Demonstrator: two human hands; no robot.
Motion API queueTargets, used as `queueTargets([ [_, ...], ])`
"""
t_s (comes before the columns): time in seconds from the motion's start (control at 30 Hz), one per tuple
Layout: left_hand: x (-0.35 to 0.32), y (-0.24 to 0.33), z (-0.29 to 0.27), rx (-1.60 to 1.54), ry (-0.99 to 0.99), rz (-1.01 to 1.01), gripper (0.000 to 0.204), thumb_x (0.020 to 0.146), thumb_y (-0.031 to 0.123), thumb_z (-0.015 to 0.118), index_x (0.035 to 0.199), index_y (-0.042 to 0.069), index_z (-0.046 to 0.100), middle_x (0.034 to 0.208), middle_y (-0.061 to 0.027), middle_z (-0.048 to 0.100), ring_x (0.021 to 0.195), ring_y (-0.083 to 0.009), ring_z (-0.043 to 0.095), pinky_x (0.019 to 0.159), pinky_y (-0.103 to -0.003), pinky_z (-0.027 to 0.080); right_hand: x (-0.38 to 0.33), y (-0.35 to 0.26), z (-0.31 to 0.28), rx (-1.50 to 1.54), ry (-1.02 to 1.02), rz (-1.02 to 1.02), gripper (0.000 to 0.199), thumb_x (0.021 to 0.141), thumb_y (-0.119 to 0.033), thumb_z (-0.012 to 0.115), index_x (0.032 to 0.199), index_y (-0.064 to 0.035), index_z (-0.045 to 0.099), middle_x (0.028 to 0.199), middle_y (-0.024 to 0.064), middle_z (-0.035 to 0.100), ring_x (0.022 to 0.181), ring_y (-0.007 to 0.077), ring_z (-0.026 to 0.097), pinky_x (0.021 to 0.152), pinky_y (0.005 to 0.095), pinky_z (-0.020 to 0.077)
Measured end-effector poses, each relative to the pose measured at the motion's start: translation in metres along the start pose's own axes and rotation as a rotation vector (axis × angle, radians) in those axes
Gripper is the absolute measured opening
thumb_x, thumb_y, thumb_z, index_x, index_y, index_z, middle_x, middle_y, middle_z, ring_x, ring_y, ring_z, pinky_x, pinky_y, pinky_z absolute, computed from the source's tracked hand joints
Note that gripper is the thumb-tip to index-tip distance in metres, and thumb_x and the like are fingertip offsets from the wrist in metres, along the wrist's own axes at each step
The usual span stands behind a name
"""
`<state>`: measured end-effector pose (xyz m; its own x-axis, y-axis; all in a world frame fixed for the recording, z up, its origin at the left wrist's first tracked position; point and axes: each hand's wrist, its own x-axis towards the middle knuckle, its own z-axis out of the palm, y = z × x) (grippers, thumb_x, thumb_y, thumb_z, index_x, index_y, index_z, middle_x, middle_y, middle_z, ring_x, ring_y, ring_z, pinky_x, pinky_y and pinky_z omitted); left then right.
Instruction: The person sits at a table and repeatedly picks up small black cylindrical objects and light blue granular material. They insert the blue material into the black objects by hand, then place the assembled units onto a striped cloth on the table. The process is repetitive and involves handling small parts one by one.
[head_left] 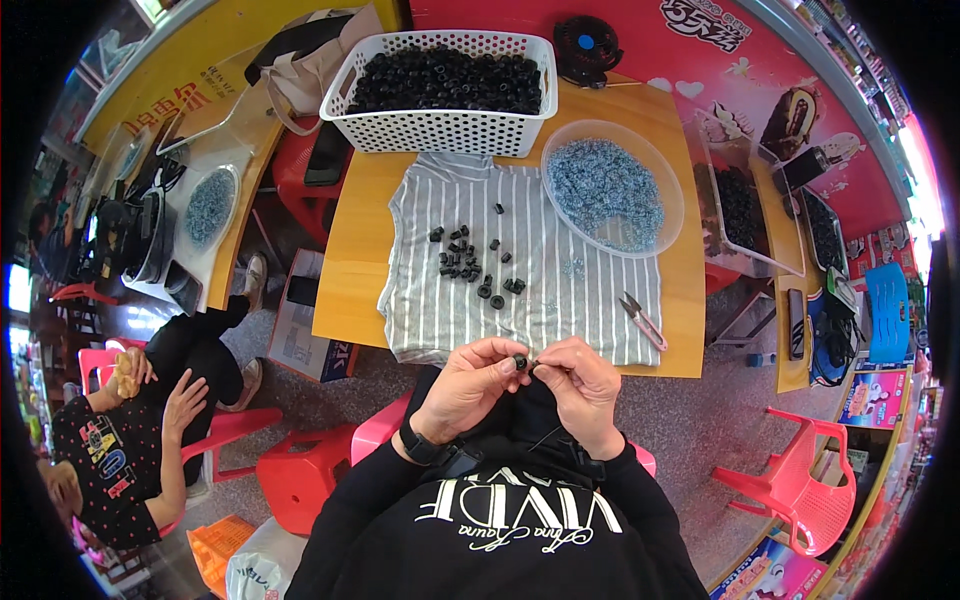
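The small black bead (520, 361) sits pinched between thumb and forefinger of the left hand (470, 385), held just off the near edge of the striped cloth (520, 270), which serves as the landmark below. The right hand (582, 385) meets it from the other side, fingertips closed on something fine at the bead; a thin dark thread (545, 437) appears to trail down from that hand, but its end at the bead is too small to make out. Judged by its size, the bead is light, rigid and likely smooth, so it is best gripped across its sides, leaving any bore free. On the middle of the cloth lies a loose scatter of black beads (470, 260). At the cloth's right near corner rests a pair of thread snips (642, 320). Beyond the cloth's far right corner stands a clear bowl (670, 175) of pale blue-grey rings; beyond its far edge stands a white perforated basket (440, 130) of black beads. The cloth covers most of the yellow table (365, 200). Left of the cloth, well apart, a seated person (130, 450) is partly cut off by the rim.
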<state>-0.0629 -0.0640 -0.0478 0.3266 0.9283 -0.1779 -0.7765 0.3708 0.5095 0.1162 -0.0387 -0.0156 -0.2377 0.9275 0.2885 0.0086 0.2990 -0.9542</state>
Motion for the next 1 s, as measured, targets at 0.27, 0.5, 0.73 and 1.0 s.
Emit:
queueTargets([
  [0.27,-0.001,-0.002,0.0,0.08,-0.038,0.01,0.022,0.097,0.006,0.064,0.118,-0.002,0.064,0.106,-0.0092,0.068,0.091,-0.0161,0.064,0.077,-0.027,0.051,-0.006,0.004,0.007,0.119,0.024,0.044,0.012,0.083,0.008,0.072,0.092,0.0005,0.066,0.086,0.0076,0.062,0.077,0.015,0.061,0.068,0.0252,0.0495],
  [0.5,-0.003,0.0,0.0,0.082,-0.04,0.012,0.023,0.096,0.005,0.065,0.118,-0.002,0.065,0.109,-0.0085,0.067,0.091,-0.0125,0.064,0.077,-0.025,0.052,-0.01,0.009,0.008,0.127,0.019,0.05,0.013,0.082,0.006,0.074,0.09,0.0002,0.066,0.085,0.0073,0.062,0.076,0.0151,0.06,0.067,0.0262,0.0487],
  [0.73,-0.002,0.001,0.002,0.118,-0.056,0.029,0.02,0.095,0.006,0.067,0.112,-0.003,0.069,0.106,-0.0064,0.065,0.087,-0.0106,0.062,0.074,-0.023,0.051,-0.001,0.004,0.001,-0.158,-0.075,-0.162,0.018,0.078,-0.003,0.08,0.087,-0.003,0.065,0.078,0.0071,0.063,0.071,0.0203,0.06,0.062,0.0293,0.0468],
  [1.0,-0.001,0.005,0.004,0.14,-0.08,0.005,0.02,0.094,0.007,0.068,0.111,-0.003,0.071,0.103,-0.0061,0.064,0.082,-0.0104,0.06,0.071,-0.022,0.049,0.003,0.001,-0.004,-0.16,-0.121,-0.196,0.022,0.073,-0.005,0.083,0.084,-0.0046,0.064,0.077,0.0051,0.063,0.068,0.0216,0.06,0.06,0.0307,0.0462],
])
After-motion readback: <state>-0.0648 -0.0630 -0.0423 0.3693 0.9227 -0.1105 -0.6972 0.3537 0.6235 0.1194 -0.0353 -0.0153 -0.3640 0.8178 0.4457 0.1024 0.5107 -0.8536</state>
